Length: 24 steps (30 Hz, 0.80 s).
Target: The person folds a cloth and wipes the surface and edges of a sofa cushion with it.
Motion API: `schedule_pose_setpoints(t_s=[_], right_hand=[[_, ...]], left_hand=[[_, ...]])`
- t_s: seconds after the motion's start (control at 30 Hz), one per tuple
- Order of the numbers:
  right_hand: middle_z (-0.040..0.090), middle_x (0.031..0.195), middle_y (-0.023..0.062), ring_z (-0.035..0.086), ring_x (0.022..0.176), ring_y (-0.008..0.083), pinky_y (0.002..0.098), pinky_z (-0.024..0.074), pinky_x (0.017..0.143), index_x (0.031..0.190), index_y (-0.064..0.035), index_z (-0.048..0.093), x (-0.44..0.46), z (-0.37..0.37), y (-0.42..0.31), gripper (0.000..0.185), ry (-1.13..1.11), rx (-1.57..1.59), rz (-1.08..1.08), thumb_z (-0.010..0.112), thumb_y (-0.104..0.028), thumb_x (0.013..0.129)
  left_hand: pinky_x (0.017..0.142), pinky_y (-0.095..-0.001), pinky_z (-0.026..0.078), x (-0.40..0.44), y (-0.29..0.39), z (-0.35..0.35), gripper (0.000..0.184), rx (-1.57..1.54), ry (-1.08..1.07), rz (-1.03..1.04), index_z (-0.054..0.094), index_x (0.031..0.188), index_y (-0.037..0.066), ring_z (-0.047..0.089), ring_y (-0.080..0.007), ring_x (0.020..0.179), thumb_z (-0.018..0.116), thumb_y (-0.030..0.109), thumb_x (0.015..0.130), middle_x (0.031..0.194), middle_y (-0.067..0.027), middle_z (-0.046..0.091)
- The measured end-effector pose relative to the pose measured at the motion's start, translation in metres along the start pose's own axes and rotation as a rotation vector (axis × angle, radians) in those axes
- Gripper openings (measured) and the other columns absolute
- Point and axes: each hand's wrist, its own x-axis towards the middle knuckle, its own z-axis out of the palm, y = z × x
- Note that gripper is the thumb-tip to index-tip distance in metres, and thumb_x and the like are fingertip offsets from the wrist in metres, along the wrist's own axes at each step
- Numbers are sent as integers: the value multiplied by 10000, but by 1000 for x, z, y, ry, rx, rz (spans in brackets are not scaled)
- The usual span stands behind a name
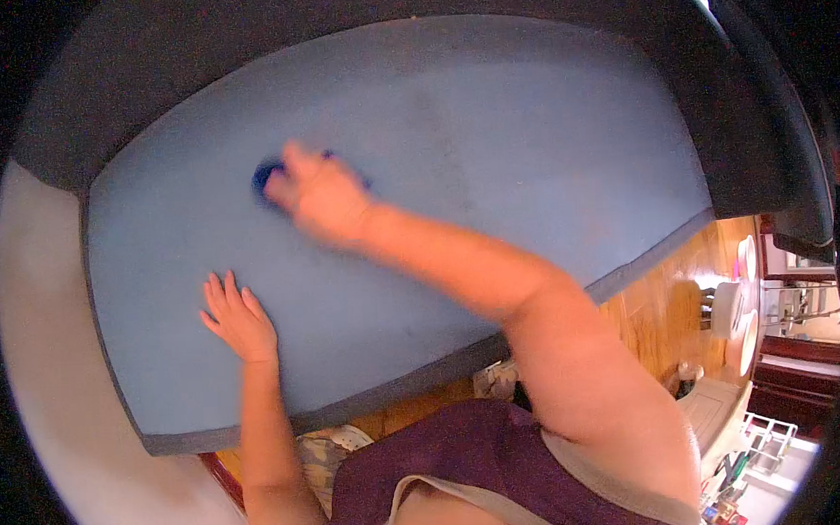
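A wide blue sofa cushion with dark grey edging fills most of the view. My right hand reaches over its left half, fingers bent around a rounded dark blue object. Motion smears both the hand and the object, and the palm hides most of it, so its exact kind is unclear. It appears to be against the cushion's surface. Closer to me on the left, my left hand lies flat on the cushion with its fingers apart and nothing in it.
The dark sofa back curves along the far side, and a dark armrest stands at the right. A pale wall is on the left. Wooden floor shows at the right, with a white stool and a shelf rack beyond.
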Motion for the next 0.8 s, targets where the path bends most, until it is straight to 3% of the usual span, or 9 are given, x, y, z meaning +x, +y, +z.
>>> schedule_pose_setpoints(t_s=[0.1,0.23,0.37,0.43,0.5,0.6,0.67,0.77,0.8], right_hand=[[508,1098,119,531,971,338,491,476,739,1044,-206,650,-16,53,-17,245,187,-141,-263,539,-174,828],[526,1138,81,541,977,320,454,490,767,1079,-284,650,-27,-14,59,318,-103,-332,76,530,-124,831],[560,1094,111,553,966,351,438,501,794,1190,-308,594,-88,-89,226,378,80,-694,595,477,-125,881],[552,1125,143,550,974,355,448,496,803,1248,-280,552,-97,-116,243,425,62,-716,749,466,-99,873],[546,1139,162,548,980,361,454,494,818,1236,-220,558,-85,-128,229,410,174,-579,706,478,-95,854],[597,1040,157,582,948,340,457,502,760,1105,-150,620,-38,-54,116,349,335,-450,63,502,-30,798],[553,1100,159,576,912,350,487,498,747,1076,-156,631,-11,-30,7,277,-110,-289,109,528,-127,820],[524,1133,150,573,939,301,440,508,721,1019,-189,636,-35,40,-41,227,128,-146,-344,538,-184,814],[525,1129,131,563,962,277,412,504,717,981,-192,645,-34,37,-34,200,59,-202,-297,540,-189,810]], left_hand=[[1074,-562,147,1,-3,1,388,13,-34,-7,468,1301,88,292,-287,1353,394,233,950,1436,-131,360],[1074,-557,149,-2,-5,6,389,-32,-15,-20,465,1305,88,291,-282,1356,385,235,954,1433,-130,365],[1069,-560,159,-2,-6,2,390,-41,3,-12,461,1313,94,293,-282,1355,375,237,960,1431,-124,370],[1069,-561,160,-3,-4,3,390,-43,16,-9,461,1314,97,290,-280,1356,373,240,962,1431,-122,369],[1070,-562,161,-4,-2,3,390,-35,25,-4,460,1315,101,288,-279,1357,371,243,963,1432,-120,368],[1069,-561,165,-1,-2,0,389,17,22,1,462,1312,102,291,-276,1356,371,251,965,1430,-118,371],[1066,-560,170,-3,-3,4,390,25,-1,-16,461,1314,100,299,-274,1352,373,252,965,1433,-117,369],[1066,-559,172,-4,-7,7,391,30,7,-1,460,1317,99,303,-274,1350,371,249,966,1440,-116,362],[1066,-559,172,-3,-9,7,391,30,-4,4,460,1317,99,303,-274,1350,371,249,966,1440,-116,362]])
